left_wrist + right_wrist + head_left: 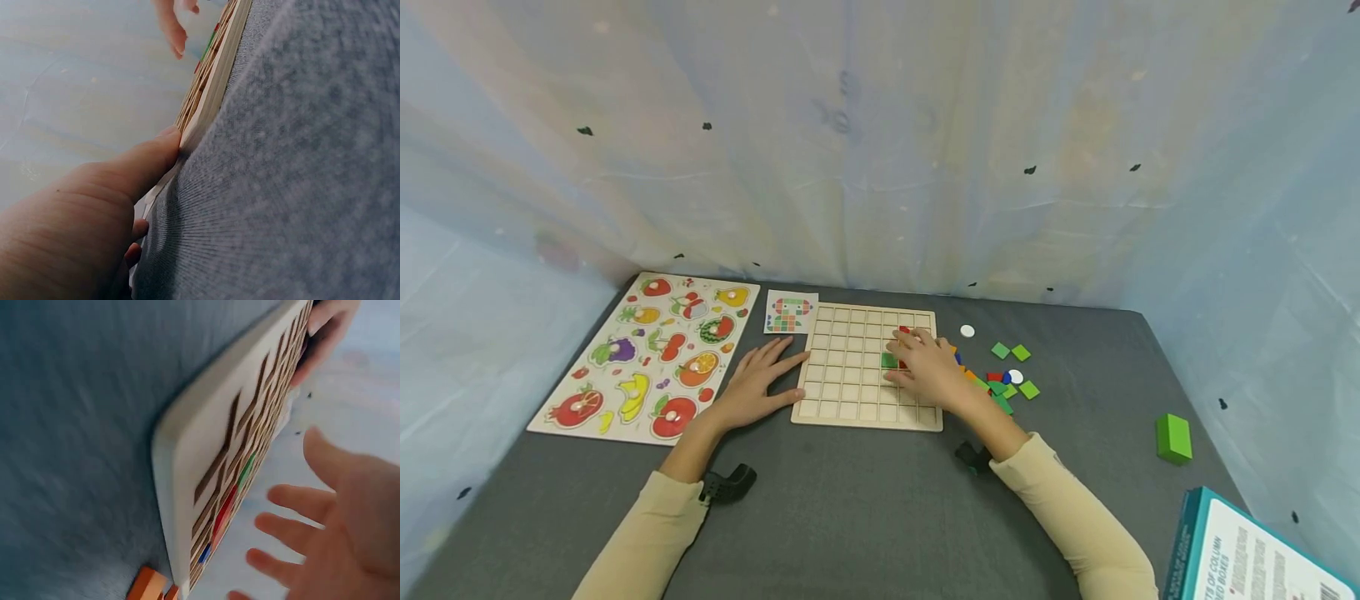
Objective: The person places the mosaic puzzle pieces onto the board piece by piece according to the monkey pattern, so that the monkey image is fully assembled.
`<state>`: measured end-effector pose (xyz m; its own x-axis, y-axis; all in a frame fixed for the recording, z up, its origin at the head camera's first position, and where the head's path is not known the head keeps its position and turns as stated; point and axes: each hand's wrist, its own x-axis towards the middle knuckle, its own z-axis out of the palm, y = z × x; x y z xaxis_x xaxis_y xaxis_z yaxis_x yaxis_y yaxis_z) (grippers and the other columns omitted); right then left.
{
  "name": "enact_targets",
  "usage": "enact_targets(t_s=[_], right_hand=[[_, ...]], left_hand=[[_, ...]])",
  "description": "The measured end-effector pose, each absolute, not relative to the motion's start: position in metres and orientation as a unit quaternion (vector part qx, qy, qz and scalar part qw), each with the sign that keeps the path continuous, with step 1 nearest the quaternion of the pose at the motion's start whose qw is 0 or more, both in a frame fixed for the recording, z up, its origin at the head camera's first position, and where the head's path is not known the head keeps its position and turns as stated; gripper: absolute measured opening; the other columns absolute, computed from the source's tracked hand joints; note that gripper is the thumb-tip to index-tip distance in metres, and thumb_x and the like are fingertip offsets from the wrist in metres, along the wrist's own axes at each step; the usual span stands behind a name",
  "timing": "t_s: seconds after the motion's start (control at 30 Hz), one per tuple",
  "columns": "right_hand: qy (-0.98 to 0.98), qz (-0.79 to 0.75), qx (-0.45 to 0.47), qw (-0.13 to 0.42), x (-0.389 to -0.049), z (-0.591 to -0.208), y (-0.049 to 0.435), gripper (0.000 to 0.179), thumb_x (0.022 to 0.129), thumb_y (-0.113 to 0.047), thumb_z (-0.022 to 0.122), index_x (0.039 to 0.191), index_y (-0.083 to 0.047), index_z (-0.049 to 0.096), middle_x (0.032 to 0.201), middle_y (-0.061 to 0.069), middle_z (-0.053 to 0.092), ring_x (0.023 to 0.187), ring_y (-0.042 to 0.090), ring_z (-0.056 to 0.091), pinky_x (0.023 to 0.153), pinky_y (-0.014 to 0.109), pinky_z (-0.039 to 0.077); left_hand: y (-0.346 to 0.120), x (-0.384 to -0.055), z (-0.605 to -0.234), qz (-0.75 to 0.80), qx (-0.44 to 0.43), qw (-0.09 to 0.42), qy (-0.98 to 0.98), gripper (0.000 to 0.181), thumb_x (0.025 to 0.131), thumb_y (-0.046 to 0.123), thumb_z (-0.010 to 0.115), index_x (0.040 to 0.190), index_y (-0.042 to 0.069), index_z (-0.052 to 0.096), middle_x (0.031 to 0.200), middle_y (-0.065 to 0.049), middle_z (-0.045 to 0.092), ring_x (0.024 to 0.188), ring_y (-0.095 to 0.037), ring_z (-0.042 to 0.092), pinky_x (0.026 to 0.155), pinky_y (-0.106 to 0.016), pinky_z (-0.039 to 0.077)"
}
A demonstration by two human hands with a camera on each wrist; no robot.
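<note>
A wooden grid board (842,375) lies flat in the middle of the table. My left hand (758,383) rests by its left side, fingers spread, with the thumb (159,150) against the board's edge in the left wrist view. Over the right part of the board hovers my right hand (931,371), fingers apart and nothing between them. Under it, a green tile (889,360) sits in a cell, beside red tiles (225,511) and a small blue piece (205,553) seen from the right wrist. The hand partly covers these pieces from above.
Loose colored tiles (1002,404) lie in a pile right of the board, with a white disc (967,331) behind. A pattern card (791,312) and a fruit picture board (613,375) are at left. Far right are a green block (1173,439) and a teal-edged box (1262,554).
</note>
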<state>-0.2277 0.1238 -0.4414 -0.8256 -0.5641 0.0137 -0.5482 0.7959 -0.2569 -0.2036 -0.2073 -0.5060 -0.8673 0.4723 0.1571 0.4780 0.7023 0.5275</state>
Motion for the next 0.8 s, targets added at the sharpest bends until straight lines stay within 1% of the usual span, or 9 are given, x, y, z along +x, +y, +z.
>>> enact_targets(t_s=[0.1, 0.23, 0.3, 0.37, 0.43, 0.5, 0.6, 0.73, 0.8], right_hand=[[0.945, -0.085, -0.302, 0.089, -0.213, -0.441, 0.125, 0.065, 0.102, -0.05, 0.051, 0.154, -0.012, 0.041, 0.162, 0.008, 0.029, 0.149, 0.039, 0.019, 0.111, 0.069, 0.02], [0.941, -0.104, -0.305, 0.102, -0.204, -0.444, 0.133, 0.066, 0.104, -0.049, 0.046, 0.157, -0.011, 0.034, 0.163, 0.008, 0.024, 0.151, 0.039, 0.013, 0.112, 0.07, 0.013], [0.944, -0.131, -0.296, 0.069, -0.204, -0.443, 0.144, 0.061, 0.104, -0.042, 0.051, 0.153, -0.007, 0.041, 0.161, 0.014, 0.03, 0.148, 0.04, 0.02, 0.111, 0.07, 0.017], [0.951, -0.148, -0.271, 0.021, -0.207, -0.441, 0.162, 0.049, 0.101, -0.031, 0.061, 0.142, -0.004, 0.055, 0.152, 0.019, 0.043, 0.14, 0.042, 0.035, 0.107, 0.07, 0.025], [0.962, -0.15, -0.226, -0.019, -0.21, -0.437, 0.186, 0.034, 0.096, -0.018, 0.068, 0.127, -0.003, 0.067, 0.134, 0.021, 0.057, 0.124, 0.042, 0.051, 0.1, 0.068, 0.033], [0.974, -0.137, -0.175, -0.037, -0.212, -0.434, 0.211, 0.021, 0.092, -0.006, 0.071, 0.112, -0.002, 0.074, 0.115, 0.019, 0.064, 0.106, 0.04, 0.059, 0.092, 0.064, 0.039], [0.984, -0.131, -0.121, -0.002, -0.212, -0.43, 0.244, 0.02, 0.087, 0.007, 0.067, 0.104, -0.001, 0.076, 0.102, 0.018, 0.065, 0.092, 0.038, 0.06, 0.083, 0.06, 0.04], [0.977, -0.161, -0.13, 0.055, -0.213, -0.431, 0.271, 0.02, 0.086, 0.009, 0.065, 0.104, 0.003, 0.074, 0.101, 0.02, 0.064, 0.087, 0.036, 0.061, 0.077, 0.054, 0.047], [0.97, -0.179, -0.148, 0.066, -0.214, -0.433, 0.277, 0.017, 0.088, 0.007, 0.067, 0.103, 0.005, 0.073, 0.098, 0.019, 0.063, 0.083, 0.032, 0.06, 0.072, 0.049, 0.05]], left_hand=[[-0.208, -0.204, -0.505, -0.284, -0.255, 0.002, -0.924, 0.069, 0.095, 0.042, 0.067, 0.154, 0.017, 0.042, 0.163, -0.019, 0.021, 0.15, -0.04, 0.011, 0.115, -0.065, 0.003], [-0.207, -0.203, -0.505, -0.286, -0.255, 0.002, -0.924, 0.07, 0.094, 0.041, 0.068, 0.154, 0.018, 0.042, 0.163, -0.018, 0.021, 0.15, -0.04, 0.011, 0.115, -0.066, 0.003], [-0.207, -0.203, -0.507, -0.286, -0.255, -0.001, -0.924, 0.07, 0.094, 0.042, 0.068, 0.154, 0.018, 0.042, 0.163, -0.018, 0.021, 0.15, -0.04, 0.011, 0.114, -0.066, 0.004], [-0.206, -0.203, -0.507, -0.287, -0.255, -0.002, -0.923, 0.07, 0.094, 0.043, 0.067, 0.154, 0.018, 0.042, 0.163, -0.018, 0.021, 0.15, -0.04, 0.011, 0.115, -0.066, 0.003], [-0.205, -0.203, -0.508, -0.287, -0.255, -0.002, -0.923, 0.07, 0.094, 0.044, 0.067, 0.154, 0.019, 0.043, 0.163, -0.018, 0.021, 0.15, -0.04, 0.011, 0.115, -0.066, 0.004], [-0.204, -0.203, -0.508, -0.29, -0.254, -0.001, -0.923, 0.069, 0.094, 0.044, 0.067, 0.154, 0.019, 0.043, 0.163, -0.017, 0.021, 0.15, -0.04, 0.011, 0.115, -0.065, 0.003], [-0.204, -0.203, -0.508, -0.291, -0.255, 0.002, -0.922, 0.069, 0.094, 0.043, 0.067, 0.153, 0.018, 0.043, 0.162, -0.019, 0.022, 0.15, -0.041, 0.012, 0.114, -0.066, 0.004], [-0.205, -0.203, -0.508, -0.29, -0.255, 0.003, -0.922, 0.069, 0.094, 0.043, 0.068, 0.153, 0.018, 0.044, 0.162, -0.019, 0.022, 0.15, -0.041, 0.012, 0.114, -0.066, 0.004], [-0.206, -0.203, -0.507, -0.29, -0.254, 0.004, -0.922, 0.069, 0.094, 0.042, 0.068, 0.153, 0.018, 0.043, 0.162, -0.019, 0.022, 0.15, -0.041, 0.012, 0.114, -0.066, 0.004]])
